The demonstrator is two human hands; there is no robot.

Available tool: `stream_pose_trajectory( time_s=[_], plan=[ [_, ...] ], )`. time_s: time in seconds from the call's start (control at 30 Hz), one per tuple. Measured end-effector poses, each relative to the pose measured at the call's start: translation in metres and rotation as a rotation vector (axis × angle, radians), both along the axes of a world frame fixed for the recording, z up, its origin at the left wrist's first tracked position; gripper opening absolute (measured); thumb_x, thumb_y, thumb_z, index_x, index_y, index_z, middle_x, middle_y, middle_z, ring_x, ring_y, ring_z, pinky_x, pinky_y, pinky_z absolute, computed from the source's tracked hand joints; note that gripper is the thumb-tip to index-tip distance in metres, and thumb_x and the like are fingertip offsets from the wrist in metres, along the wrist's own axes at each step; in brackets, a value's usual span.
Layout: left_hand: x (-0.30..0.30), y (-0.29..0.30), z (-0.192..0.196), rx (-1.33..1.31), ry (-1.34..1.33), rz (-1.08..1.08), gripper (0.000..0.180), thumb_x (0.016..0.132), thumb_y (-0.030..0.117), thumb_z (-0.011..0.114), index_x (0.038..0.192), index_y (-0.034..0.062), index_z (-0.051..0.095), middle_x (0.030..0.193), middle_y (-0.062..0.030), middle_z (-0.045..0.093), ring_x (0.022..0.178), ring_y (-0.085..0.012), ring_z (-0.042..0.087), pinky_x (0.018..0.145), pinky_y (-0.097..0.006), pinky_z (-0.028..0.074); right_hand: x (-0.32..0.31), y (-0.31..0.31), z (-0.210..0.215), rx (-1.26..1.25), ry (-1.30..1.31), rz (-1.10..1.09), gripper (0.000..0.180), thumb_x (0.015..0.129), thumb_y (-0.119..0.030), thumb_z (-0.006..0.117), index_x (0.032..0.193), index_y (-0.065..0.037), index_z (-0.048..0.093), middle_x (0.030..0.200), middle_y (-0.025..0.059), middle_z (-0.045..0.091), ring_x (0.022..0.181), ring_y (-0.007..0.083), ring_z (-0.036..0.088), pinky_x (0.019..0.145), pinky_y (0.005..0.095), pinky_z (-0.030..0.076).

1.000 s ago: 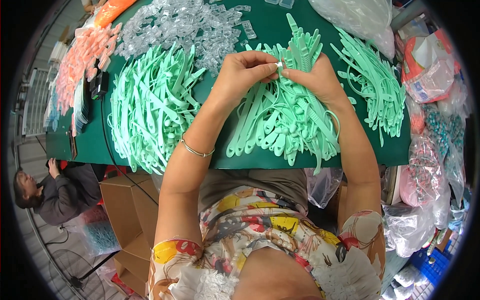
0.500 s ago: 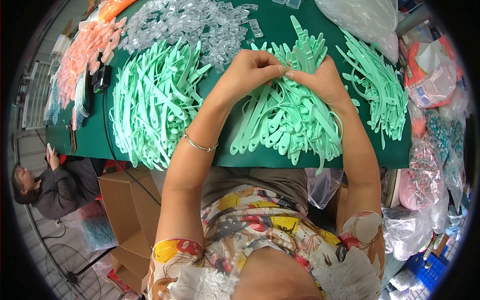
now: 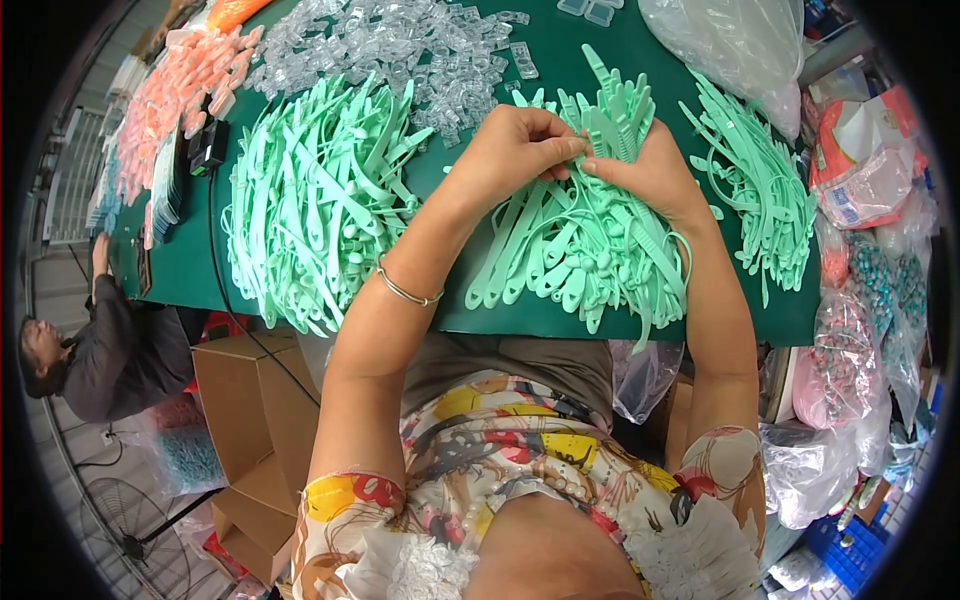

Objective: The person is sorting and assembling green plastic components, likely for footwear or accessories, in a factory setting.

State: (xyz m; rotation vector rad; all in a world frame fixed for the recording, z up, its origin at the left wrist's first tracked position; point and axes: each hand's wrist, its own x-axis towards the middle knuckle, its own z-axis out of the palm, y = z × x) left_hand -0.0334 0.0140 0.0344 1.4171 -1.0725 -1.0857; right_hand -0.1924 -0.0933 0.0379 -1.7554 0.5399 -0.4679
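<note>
A middle heap of mint-green plastic straps (image 3: pixel 590 270) with ribbed ends lies in front of me at the table edge. My right hand (image 3: pixel 655 178) is wrapped round a bunch of these straps (image 3: pixel 620 110), their ribbed ends standing up above the fingers. My left hand (image 3: pixel 520 150) is closed in a pinch at the left side of that bunch, thumb against forefinger, close to the right thumb. What exactly lies between the left fingertips is too small to make out, though it seems to be a strap end.
Another green strap pile (image 3: pixel 310 200) lies to the left, a smaller one (image 3: pixel 765 190) to the right. Clear plastic clips (image 3: pixel 400 50) and orange pieces (image 3: pixel 180 90) cover the table's far side. A black cable (image 3: pixel 215 250) crosses the edge. A person (image 3: pixel 120 350) is at the far left.
Both hands stay at the bunch, with the left fingers slightly shifted at its side. The person at the left has reached an arm to the table. The whole view has moved a little.
</note>
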Motion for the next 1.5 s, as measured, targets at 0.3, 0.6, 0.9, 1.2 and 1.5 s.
stream_pose_trajectory(
  time_s=[0.3, 0.6, 0.9, 1.2, 1.5],
  plan=[
    [0.008, -0.002, -0.003, 0.104, 0.094, -0.08, 0.024, 0.082, 0.025, 0.068, 0.08, 0.0013, 0.064, 0.065, -0.0002, 0.057, 0.053, -0.0062, 0.048, 0.049, -0.02, 0.038, 0.0, 0.001, -0.002, 0.054, -0.045, -0.003, 0.038, 0.067, -0.007, 0.075, 0.1, 0.0, 0.058, 0.092, 0.006, 0.064, 0.084, 0.0138, 0.06, 0.076, 0.0276, 0.047],
    [0.008, 0.003, -0.001, 0.104, 0.053, -0.082, 0.025, 0.082, 0.023, 0.067, 0.076, -0.0005, 0.062, 0.066, -0.0023, 0.057, 0.052, -0.007, 0.052, 0.047, -0.02, 0.041, 0.001, 0.001, -0.003, 0.041, -0.083, -0.011, 0.036, 0.069, -0.006, 0.075, 0.101, 0.0, 0.059, 0.091, 0.0055, 0.064, 0.082, 0.0121, 0.06, 0.074, 0.0271, 0.048],
    [-0.002, -0.001, -0.002, 0.011, 0.05, -0.027, 0.019, 0.086, 0.019, 0.062, 0.081, 0.0009, 0.061, 0.066, 0.0015, 0.054, 0.056, -0.0045, 0.046, 0.05, -0.02, 0.035, 0.005, 0.006, -0.002, 0.007, -0.053, -0.031, 0.034, 0.068, -0.009, 0.076, 0.096, -0.001, 0.06, 0.089, 0.0042, 0.063, 0.082, 0.0121, 0.059, 0.074, 0.0267, 0.047],
    [-0.011, -0.007, -0.013, -0.362, -0.55, 0.219, 0.012, 0.085, 0.011, 0.061, 0.083, -0.0007, 0.058, 0.061, -0.0026, 0.054, 0.054, -0.0075, 0.045, 0.049, -0.024, 0.038, 0.004, -0.002, -0.005, 0.104, -0.042, -0.016, 0.034, 0.067, -0.008, 0.072, 0.097, -0.003, 0.058, 0.085, 0.0026, 0.06, 0.078, 0.0108, 0.057, 0.072, 0.0264, 0.046],
    [0.0, -0.011, -0.022, -0.365, -0.565, 0.282, 0.011, 0.085, 0.01, 0.061, 0.084, -0.0009, 0.058, 0.064, -0.0037, 0.056, 0.057, -0.0087, 0.048, 0.052, -0.025, 0.041, 0.002, 0.001, 0.0, 0.202, -0.024, -0.047, 0.033, 0.071, -0.013, 0.069, 0.099, -0.001, 0.058, 0.086, 0.0027, 0.06, 0.079, 0.0112, 0.056, 0.073, 0.0256, 0.044]
  ],
)
